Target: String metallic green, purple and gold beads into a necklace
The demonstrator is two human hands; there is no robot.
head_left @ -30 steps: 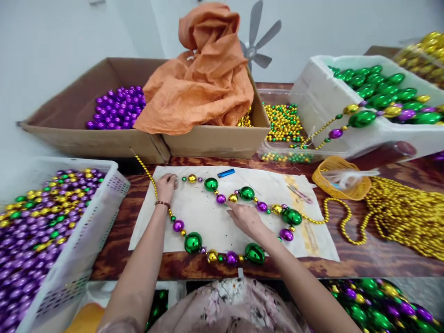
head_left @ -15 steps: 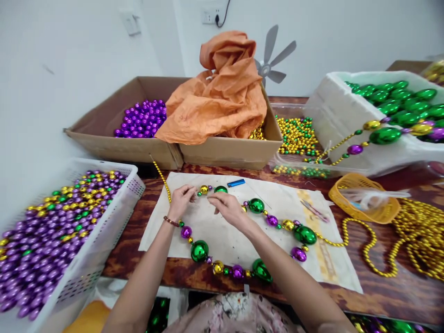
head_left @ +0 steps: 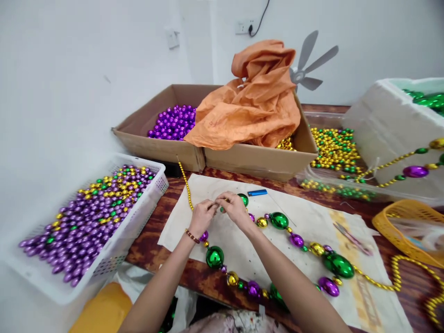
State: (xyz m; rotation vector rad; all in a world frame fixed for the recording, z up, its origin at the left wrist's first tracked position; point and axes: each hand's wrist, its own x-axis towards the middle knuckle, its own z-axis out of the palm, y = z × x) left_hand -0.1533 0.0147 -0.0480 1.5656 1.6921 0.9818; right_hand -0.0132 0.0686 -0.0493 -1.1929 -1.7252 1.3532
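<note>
A bead necklace point(head_left: 215, 257) of large and small green, purple and gold beads lies in a loop on a white cloth point(head_left: 305, 273). At the loop's far left part, my left hand point(head_left: 204, 216) and my right hand point(head_left: 234, 208) meet fingertip to fingertip. Both are closed in a pinch on the bead string; the thread itself is too fine to make out. A small green bead shows just under the fingers. A brown bead bracelet circles my left wrist. Behind my right hand lies a blue lighter point(head_left: 257, 193), with a thin needle-like wire point(head_left: 281, 209) beside it.
Left stands a white basket point(head_left: 161, 178) of mixed beads. Behind are a cardboard box point(head_left: 256, 162) with orange cloth point(head_left: 249, 111) and a clear tub point(head_left: 333, 189). To the right are snips point(head_left: 352, 238), a yellow basket point(head_left: 398, 238), gold bead strands point(head_left: 378, 283) and a foam box point(head_left: 374, 120).
My hands have come together from a small gap, fingertips now meeting. The view has turned left, so everything appears further right.
</note>
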